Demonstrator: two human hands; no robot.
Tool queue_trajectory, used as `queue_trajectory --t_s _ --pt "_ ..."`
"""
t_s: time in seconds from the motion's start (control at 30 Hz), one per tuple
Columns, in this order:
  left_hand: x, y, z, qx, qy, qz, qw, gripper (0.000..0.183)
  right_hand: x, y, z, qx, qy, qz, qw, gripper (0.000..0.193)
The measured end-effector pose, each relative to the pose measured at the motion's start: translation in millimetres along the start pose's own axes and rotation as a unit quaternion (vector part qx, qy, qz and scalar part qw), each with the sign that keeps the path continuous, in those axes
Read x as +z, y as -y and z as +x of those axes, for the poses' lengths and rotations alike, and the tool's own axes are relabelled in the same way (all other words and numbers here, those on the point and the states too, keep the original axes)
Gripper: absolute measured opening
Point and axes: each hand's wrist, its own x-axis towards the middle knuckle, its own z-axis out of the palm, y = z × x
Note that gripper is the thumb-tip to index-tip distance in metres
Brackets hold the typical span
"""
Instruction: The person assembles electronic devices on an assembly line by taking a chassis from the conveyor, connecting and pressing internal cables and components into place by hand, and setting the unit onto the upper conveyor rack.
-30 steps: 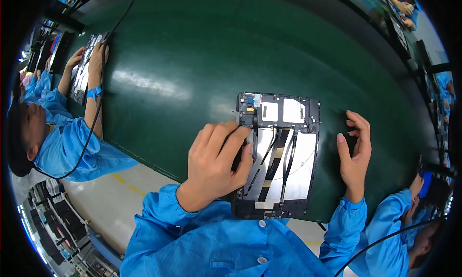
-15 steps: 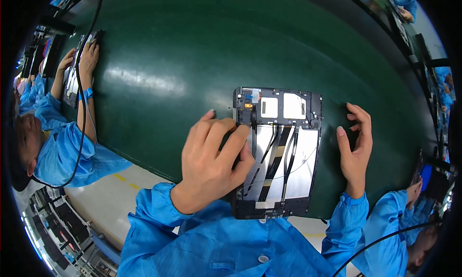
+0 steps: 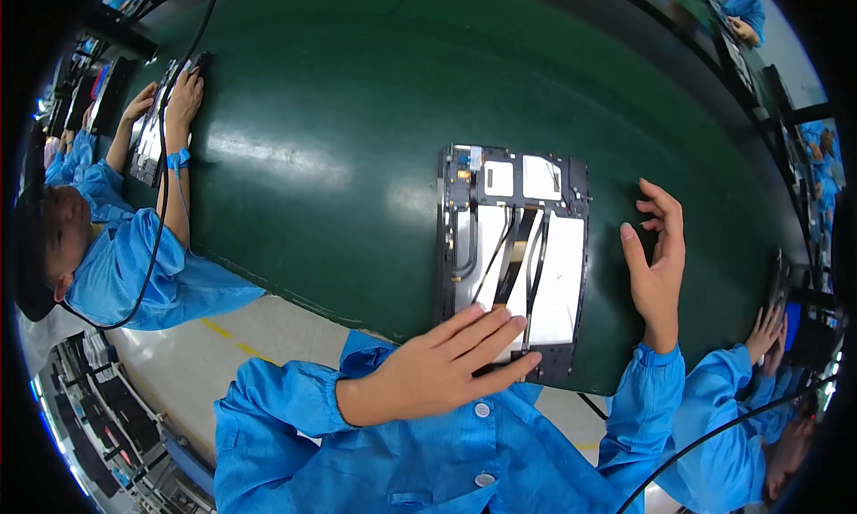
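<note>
An opened tablet-like device [image 3: 561, 282] lies on the green table in front of me. Silver panels fill most of its black frame, with dark ribbon cables slanting between them. Two white rectangles and a small orange part sit near its far end. Across the near end rests my left hand [image 3: 446, 368], palm down, its fingers stretched over the panels and cables; that corner is covered. To the right of the device, apart from it, my right hand [image 3: 659, 262] hovers with fingers loosely curled and spread from the thumb, holding nothing.
The green table [image 3: 348, 76] runs away from me. At the left, a co-worker in blue [image 3: 125, 255] handles a similar device [image 3: 147, 143], with a black cable [image 3: 163, 148] hanging in front. Another co-worker's hands [image 3: 766, 335] show at the right. Racks [image 3: 107, 416] stand lower left.
My left hand has moved from the device's left edge, where its fingers were bent, down to the near end and flattened. My right hand has stayed about the same.
</note>
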Motion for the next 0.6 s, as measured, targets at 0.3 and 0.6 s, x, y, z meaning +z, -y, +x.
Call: queue_trajectory --t_s 0.3,0.6 --pt "-46.0 94.4 8.2 -0.126 -0.117 -0.026 0.985 0.07 2.9 1.1 2.0 -0.015 -0.004 0.014 1.0 0.055" --pt "-91.0 225.9 -14.9 -0.215 -0.218 0.148 0.94 0.047 -0.9 9.6 -3.4 -0.036 0.0 0.005 0.999 0.057"
